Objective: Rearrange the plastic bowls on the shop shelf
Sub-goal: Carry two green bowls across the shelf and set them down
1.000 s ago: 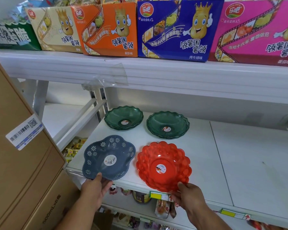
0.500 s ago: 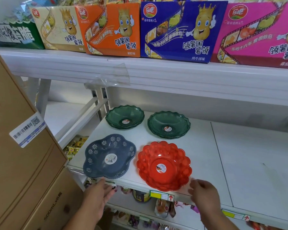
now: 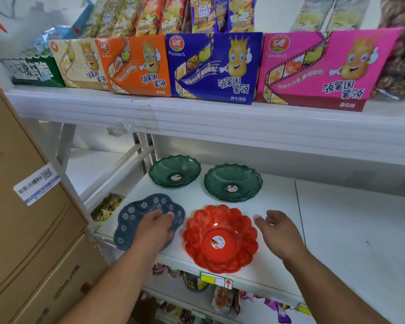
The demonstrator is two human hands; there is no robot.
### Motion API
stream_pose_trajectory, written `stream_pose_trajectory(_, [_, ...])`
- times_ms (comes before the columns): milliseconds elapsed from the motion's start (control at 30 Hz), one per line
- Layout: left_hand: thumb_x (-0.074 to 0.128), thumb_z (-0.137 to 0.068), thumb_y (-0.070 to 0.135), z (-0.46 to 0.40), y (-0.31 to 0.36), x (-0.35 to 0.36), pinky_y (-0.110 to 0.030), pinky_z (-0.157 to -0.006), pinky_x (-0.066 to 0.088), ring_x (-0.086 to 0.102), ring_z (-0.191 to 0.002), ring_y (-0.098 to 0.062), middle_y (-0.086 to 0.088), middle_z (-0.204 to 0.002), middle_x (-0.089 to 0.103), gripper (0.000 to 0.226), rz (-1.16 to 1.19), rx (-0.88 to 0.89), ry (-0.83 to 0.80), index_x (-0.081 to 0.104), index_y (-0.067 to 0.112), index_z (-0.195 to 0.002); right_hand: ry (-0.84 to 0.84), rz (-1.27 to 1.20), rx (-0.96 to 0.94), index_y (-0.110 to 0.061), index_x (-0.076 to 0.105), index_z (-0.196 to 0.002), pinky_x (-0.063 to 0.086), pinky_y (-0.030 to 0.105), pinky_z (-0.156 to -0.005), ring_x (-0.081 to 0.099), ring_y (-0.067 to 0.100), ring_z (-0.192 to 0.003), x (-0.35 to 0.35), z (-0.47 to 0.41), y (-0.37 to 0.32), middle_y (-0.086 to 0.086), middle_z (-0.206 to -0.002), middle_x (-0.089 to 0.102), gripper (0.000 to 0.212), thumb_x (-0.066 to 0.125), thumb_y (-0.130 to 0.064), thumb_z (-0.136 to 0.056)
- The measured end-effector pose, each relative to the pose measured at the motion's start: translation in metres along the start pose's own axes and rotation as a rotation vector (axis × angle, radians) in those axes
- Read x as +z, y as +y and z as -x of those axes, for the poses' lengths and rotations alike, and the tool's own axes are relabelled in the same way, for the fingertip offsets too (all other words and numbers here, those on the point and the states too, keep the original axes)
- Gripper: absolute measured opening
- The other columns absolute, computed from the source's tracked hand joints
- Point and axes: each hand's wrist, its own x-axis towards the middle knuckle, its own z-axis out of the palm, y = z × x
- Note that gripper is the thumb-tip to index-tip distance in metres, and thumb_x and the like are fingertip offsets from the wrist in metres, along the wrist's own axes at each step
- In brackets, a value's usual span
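Note:
Several plastic bowls lie on the white shelf (image 3: 348,230). A blue flower-patterned bowl (image 3: 131,213) is at the front left, with a red scalloped bowl (image 3: 220,239) to its right. Behind them stand two green bowls, one at the left (image 3: 174,170) and one at the right (image 3: 233,182). My left hand (image 3: 156,226) hovers over the blue bowl, fingers apart, covering its middle. My right hand (image 3: 278,230) is open just to the right of the red bowl, apart from its rim. Neither hand holds anything.
The upper shelf (image 3: 220,122) overhangs the bowls and carries snack boxes in beige, orange (image 3: 136,66), blue (image 3: 215,66) and pink (image 3: 318,69). Stacked cardboard cartons (image 3: 28,230) stand close at the left. Snack packets hang on the lower shelf. A price tag (image 3: 216,279) sits on the shelf edge.
Both hands have let go of the front rims of the blue and red bowls and moved up and forward over the shelf. The view has tilted upward.

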Motion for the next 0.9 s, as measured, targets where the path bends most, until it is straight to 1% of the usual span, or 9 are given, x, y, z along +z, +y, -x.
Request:
stream_pose_trajectory(167, [0.061, -0.095, 0.026, -0.027, 0.022, 0.014, -0.028, -0.067, 0.051, 0.064, -0.08, -0.02, -0.008, -0.089, 0.065, 0.039, 0.104, -0.056, 0.035, 0.057, 0.005, -0.127, -0.046, -0.24, 0.094, -0.008, 0.041, -0.146, 0.049, 0.048, -0.104, 0.063, 0.028, -0.115, -0.011, -0.02, 0.003, 0.011, -0.136, 0.058, 0.069, 0.062, -0.043, -0.09])
stream_pose_trajectory(267, [0.057, -0.098, 0.021, -0.04, 0.029, 0.016, -0.032, -0.075, 0.055, 0.058, -0.075, -0.017, -0.006, -0.087, 0.058, 0.032, 0.177, -0.043, 0.013, 0.057, 0.0, -0.123, -0.082, -0.418, 0.174, -0.004, 0.041, -0.145, 0.055, 0.045, -0.097, 0.068, 0.027, -0.103, -0.011, -0.029, -0.002, 0.012, -0.124, 0.061, 0.063, 0.063, -0.034, -0.094])
stream_pose_trajectory(367, [0.061, -0.096, 0.018, -0.059, 0.039, 0.016, -0.037, -0.089, 0.055, 0.057, -0.074, -0.019, -0.01, -0.085, 0.055, 0.02, 0.209, -0.092, 0.109, 0.057, 0.003, -0.109, -0.084, -0.505, 0.221, -0.002, 0.049, -0.136, 0.059, 0.039, -0.089, 0.07, 0.024, -0.097, -0.006, -0.041, -0.009, 0.009, -0.11, 0.062, 0.051, 0.062, -0.03, -0.096])
stream_pose_trajectory(567, [0.065, -0.094, 0.023, -0.12, 0.041, 0.008, -0.041, -0.094, 0.055, 0.054, -0.073, -0.021, -0.011, -0.081, 0.051, 0.023, 0.226, -0.132, 0.152, 0.055, 0.002, -0.093, -0.022, -0.616, 0.322, 0.001, 0.053, -0.126, 0.059, 0.041, -0.09, 0.07, 0.026, -0.096, 0.021, -0.075, -0.018, 0.01, -0.099, 0.06, 0.041, 0.063, -0.025, -0.096])
stream_pose_trajectory(700, [0.06, -0.096, 0.026, -0.165, 0.039, 0.004, -0.033, -0.065, 0.052, 0.05, -0.064, -0.019, -0.007, -0.076, 0.05, 0.023, 0.188, -0.137, 0.077, 0.057, 0.004, -0.102, 0.048, -0.585, 0.351, 0.001, 0.056, -0.125, 0.058, 0.042, -0.091, 0.069, 0.026, -0.092, 0.046, -0.102, -0.021, 0.014, -0.096, 0.064, 0.042, 0.064, -0.026, -0.094])
stream_pose_trajectory(767, [0.057, -0.098, 0.019, -0.187, 0.035, -0.001, -0.023, -0.062, 0.051, 0.058, -0.078, -0.019, -0.01, -0.094, 0.061, 0.04, 0.006, -0.043, -0.013, 0.049, 0.005, -0.134, 0.094, -0.571, 0.348, 0.003, 0.057, -0.119, 0.057, 0.046, -0.093, 0.067, 0.028, -0.089, 0.057, -0.116, -0.022, 0.016, -0.094, 0.064, 0.041, 0.065, -0.027, -0.092])
stream_pose_trajectory(800, [0.056, -0.098, 0.016, -0.199, 0.034, -0.004, -0.021, -0.069, 0.052, 0.061, -0.092, -0.02, -0.014, -0.11, 0.064, 0.051, -0.043, 0.006, -0.035, 0.04, 0.008, -0.145, 0.12, -0.557, 0.35, 0.001, 0.056, -0.115, 0.056, 0.047, -0.094, 0.067, 0.029, -0.09, 0.062, -0.122, -0.022, 0.015, -0.094, 0.062, 0.039, 0.064, -0.028, -0.091])
stream_pose_trajectory(833, [0.056, -0.098, 0.018, -0.209, 0.031, -0.004, -0.023, -0.076, 0.052, 0.062, -0.107, -0.022, -0.018, -0.124, 0.062, 0.053, -0.118, 0.007, -0.054, 0.037, 0.011, -0.147, 0.149, -0.537, 0.35, -0.001, 0.055, -0.111, 0.055, 0.048, -0.096, 0.066, 0.031, -0.094, 0.067, -0.129, -0.022, 0.014, -0.092, 0.061, 0.035, 0.064, -0.028, -0.091])
stream_pose_trajectory(900, [0.054, -0.097, 0.028, -0.22, 0.035, -0.002, -0.021, -0.073, 0.053, 0.057, -0.125, -0.027, -0.016, -0.139, 0.056, 0.031, -0.166, 0.002, -0.021, 0.049, 0.016, -0.126, 0.182, -0.504, 0.352, -0.004, 0.053, -0.099, 0.055, 0.045, -0.094, 0.065, 0.031, -0.095, 0.075, -0.141, -0.021, 0.011, -0.086, 0.059, 0.026, 0.062, -0.027, -0.09])
